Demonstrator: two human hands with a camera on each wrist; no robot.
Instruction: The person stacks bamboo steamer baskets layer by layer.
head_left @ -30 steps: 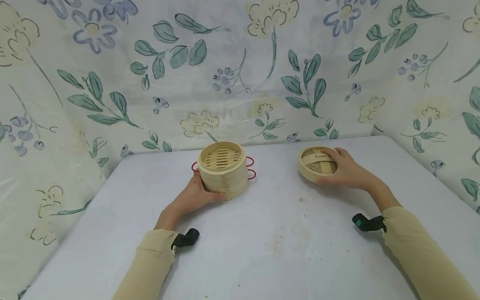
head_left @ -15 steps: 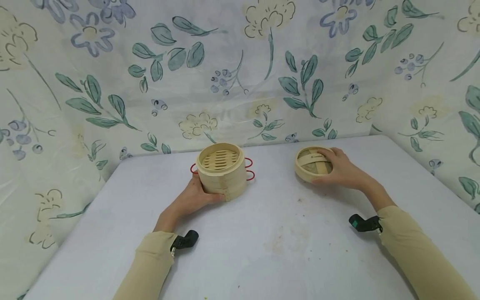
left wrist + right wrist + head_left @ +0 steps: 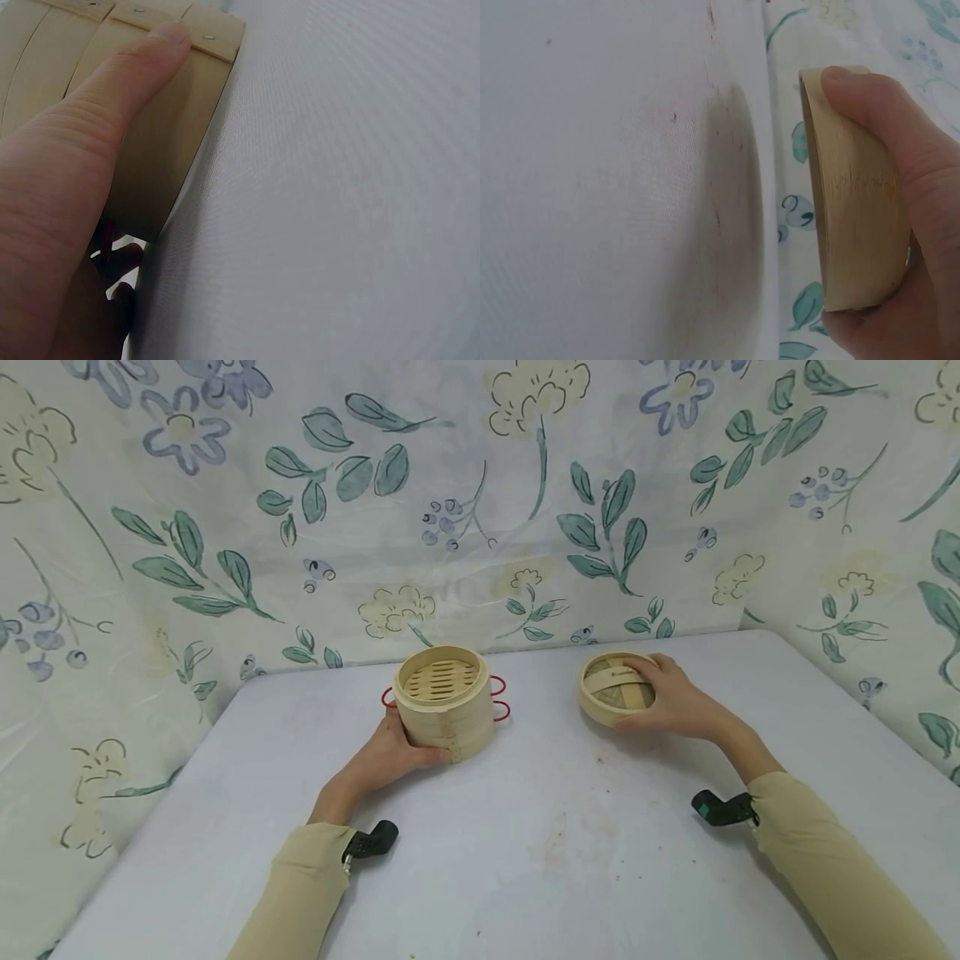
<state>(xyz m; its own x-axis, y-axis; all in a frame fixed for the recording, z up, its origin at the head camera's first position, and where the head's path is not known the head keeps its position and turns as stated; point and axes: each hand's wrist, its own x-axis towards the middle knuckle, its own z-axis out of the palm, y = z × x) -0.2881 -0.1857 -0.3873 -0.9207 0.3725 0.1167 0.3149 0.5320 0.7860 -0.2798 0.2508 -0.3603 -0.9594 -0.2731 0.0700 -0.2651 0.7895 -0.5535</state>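
Left hand (image 3: 393, 752) was curled round the low left side of the bamboo steamer (image 3: 468, 727), thumb across the front. Right hand (image 3: 678, 706) was half spread over the lid (image 3: 609, 689), gripping it by opposite edges. Steamer stood toward the back of the counter (image 3: 570, 893), uncovered, slatted floor (image 3: 441, 679) showing; lid hung just above the counter, well apart from it on the right, with a shadow (image 3: 731, 225) below.

Risks, as judged: the right hand's hold was on a smooth curved edge, so the lid could slip or twist if that hold loosened. Brought over tilted, it could catch the steamer's rim and sit crooked. The two red loops (image 3: 509, 710) on the right looked like two stacked tiers; the left hand's low hold might let the upper one slide if knocked. A pull from the left hand could tip the stack.

Hard to see: the left fingers were mostly behind the steamer, dark in the left wrist view; that view also cut off the steamer's top. Lid's underside was hidden. Couldn't tell whether the steamer's base sat fully flat.
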